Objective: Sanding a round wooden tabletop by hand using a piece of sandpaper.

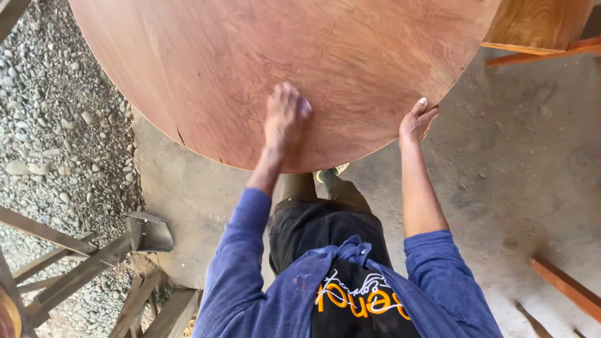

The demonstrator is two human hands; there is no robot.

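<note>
A large round reddish-brown wooden tabletop fills the upper part of the head view. My left hand presses down on its surface near the front edge, blurred, fingers bunched; whether anything is under it cannot be made out. My right hand rests against the tabletop's right front rim, fingers curled over the edge. I wear a blue long-sleeved jacket and dark trousers.
Concrete floor lies below and to the right. Gravel covers the ground at left. A dark wooden frame stands at lower left. Wooden planks lie at lower right, another wooden piece at top right.
</note>
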